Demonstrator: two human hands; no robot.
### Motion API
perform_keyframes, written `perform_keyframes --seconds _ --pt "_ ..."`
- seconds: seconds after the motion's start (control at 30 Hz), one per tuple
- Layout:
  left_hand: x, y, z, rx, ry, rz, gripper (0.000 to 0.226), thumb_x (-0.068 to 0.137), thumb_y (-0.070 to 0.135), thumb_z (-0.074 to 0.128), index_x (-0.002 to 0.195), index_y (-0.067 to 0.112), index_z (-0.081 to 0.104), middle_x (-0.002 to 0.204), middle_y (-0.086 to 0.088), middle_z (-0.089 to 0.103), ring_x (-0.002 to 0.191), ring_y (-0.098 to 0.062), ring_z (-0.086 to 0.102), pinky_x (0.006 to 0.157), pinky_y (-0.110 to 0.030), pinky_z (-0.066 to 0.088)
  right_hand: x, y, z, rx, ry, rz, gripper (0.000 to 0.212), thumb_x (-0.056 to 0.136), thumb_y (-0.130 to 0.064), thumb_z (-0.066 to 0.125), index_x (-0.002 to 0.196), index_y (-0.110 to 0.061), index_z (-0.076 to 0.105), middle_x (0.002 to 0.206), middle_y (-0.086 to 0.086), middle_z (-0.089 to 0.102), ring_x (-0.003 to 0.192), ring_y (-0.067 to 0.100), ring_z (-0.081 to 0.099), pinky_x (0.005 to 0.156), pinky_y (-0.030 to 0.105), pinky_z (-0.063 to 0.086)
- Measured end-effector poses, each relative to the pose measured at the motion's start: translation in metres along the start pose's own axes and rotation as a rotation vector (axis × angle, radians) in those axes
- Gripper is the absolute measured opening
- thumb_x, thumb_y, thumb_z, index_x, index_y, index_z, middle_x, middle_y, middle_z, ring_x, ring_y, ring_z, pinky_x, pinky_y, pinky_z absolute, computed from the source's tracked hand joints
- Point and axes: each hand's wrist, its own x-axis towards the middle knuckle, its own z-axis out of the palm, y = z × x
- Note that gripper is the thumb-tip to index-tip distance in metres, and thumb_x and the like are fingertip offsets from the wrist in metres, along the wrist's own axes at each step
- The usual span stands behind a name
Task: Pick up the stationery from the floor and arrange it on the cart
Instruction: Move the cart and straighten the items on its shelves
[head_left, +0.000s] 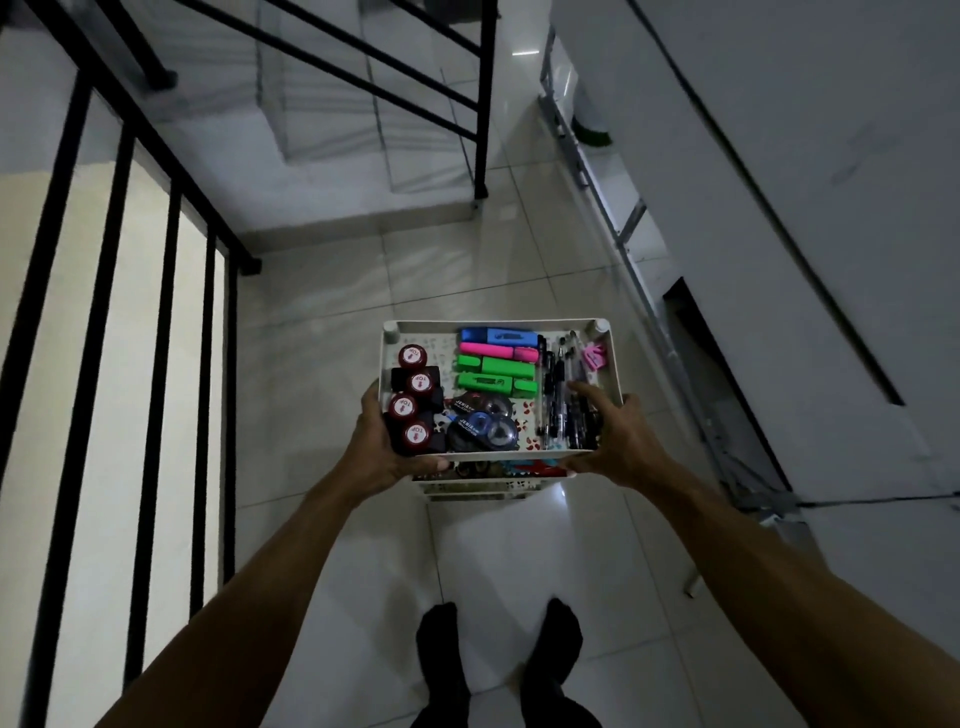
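Observation:
A small white cart stands on the tiled floor ahead of my feet. Its top tray holds red-capped black bottles at the left, blue, pink and green highlighters in the middle, correction tapes in front, several pens at the right and a pink sharpener in the far right corner. My left hand grips the tray's near left corner. My right hand grips the near right corner, its thumb lying over the pens. A lower shelf shows more items, mostly hidden.
A black metal railing runs along the left. Stairs with another railing rise at the back. A folded metal ladder leans along the white wall on the right. My feet in black socks stand behind the cart.

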Motion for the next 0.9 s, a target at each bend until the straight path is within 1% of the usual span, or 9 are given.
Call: perform_keyframes --seconds 0.17,0.27,0.37,0.6,0.7,0.77,0.83,0.87,0.9 --pt "0.027 0.015 0.029 0.042 -0.065 0.014 0.129 0.048 0.018 0.095 0.144 0.033 0.009 0.134 0.017 0.045 0.123 -0.003 0.049 0.102 -0.039 0.047 -0.002 0.032 -0.015 0.034 0.023 0.049 0.111 0.057 -0.03 0.092 0.146 -0.04 0.026 0.136 0.021 0.038 0.118 0.035 0.052 0.097 0.046 0.047" --pt "0.039 0.023 0.046 0.047 -0.078 0.028 0.13 0.049 0.015 0.095 0.146 0.029 0.009 0.14 0.008 0.044 0.128 -0.011 0.048 0.105 -0.041 0.045 -0.001 0.047 -0.027 0.073 0.003 0.056 0.11 0.058 -0.028 0.091 0.146 -0.038 0.026 0.137 0.02 0.042 0.119 0.034 0.054 0.097 0.052 0.05" --pt "0.05 0.03 0.065 0.048 -0.094 0.032 0.13 0.049 0.013 0.094 0.145 0.029 0.009 0.139 0.01 0.043 0.129 -0.012 0.047 0.105 -0.042 0.044 -0.003 0.064 -0.039 0.052 0.061 0.089 0.108 0.056 -0.029 0.092 0.144 -0.037 0.03 0.135 0.02 0.038 0.119 0.037 0.049 0.098 0.05 0.045" --pt "0.077 0.046 0.112 0.065 -0.155 0.063 0.127 0.049 0.013 0.094 0.143 0.034 0.012 0.131 0.023 0.047 0.12 0.004 0.051 0.101 -0.033 0.047 -0.008 0.112 -0.062 0.047 0.096 0.081 0.092 0.06 -0.03 0.09 0.137 -0.029 0.039 0.131 0.013 0.053 0.127 0.033 0.045 0.105 0.048 0.033" --pt "0.089 0.055 0.138 0.087 -0.179 0.083 0.126 0.049 0.01 0.094 0.144 0.03 0.013 0.133 0.02 0.048 0.123 0.0 0.051 0.102 -0.035 0.047 -0.012 0.135 -0.077 0.062 0.101 0.132 0.091 0.059 -0.031 0.09 0.135 -0.034 0.039 0.131 0.015 0.051 0.125 0.033 0.042 0.101 0.049 0.037" --pt "0.096 0.06 0.155 0.088 -0.19 0.102 0.125 0.049 0.009 0.094 0.144 0.027 0.014 0.135 0.016 0.048 0.126 -0.004 0.05 0.104 -0.038 0.045 -0.015 0.148 -0.087 0.079 0.094 0.117 0.09 0.06 -0.028 0.09 0.134 -0.034 0.039 0.129 0.013 0.055 0.124 0.031 0.048 0.104 0.05 0.037" --pt "0.103 0.069 0.174 0.092 -0.206 0.113 0.128 0.046 0.018 0.096 0.145 0.025 0.015 0.137 0.013 0.048 0.127 -0.006 0.05 0.105 -0.039 0.045 -0.017 0.164 -0.097 0.14 0.107 0.078 0.088 0.06 -0.02 0.09 0.133 -0.028 0.041 0.128 0.011 0.059 0.121 0.026 0.057 0.101 0.049 0.047" --pt "0.106 0.074 0.184 0.097 -0.214 0.123 0.129 0.044 0.025 0.096 0.145 0.025 0.015 0.137 0.013 0.048 0.127 -0.007 0.05 0.104 -0.039 0.045 -0.019 0.174 -0.102 0.155 0.126 0.072 0.088 0.06 -0.016 0.09 0.133 -0.025 0.042 0.127 0.01 0.059 0.117 0.022 0.059 0.095 0.044 0.052" --pt "0.11 0.079 0.194 0.102 -0.224 0.132 0.13 0.042 0.029 0.096 0.145 0.025 0.016 0.136 0.014 0.049 0.126 -0.006 0.05 0.103 -0.038 0.046 -0.02 0.183 -0.106 0.166 0.147 0.079 0.088 0.059 -0.014 0.09 0.132 -0.023 0.043 0.125 0.007 0.058 0.113 0.016 0.059 0.089 0.033 0.055"
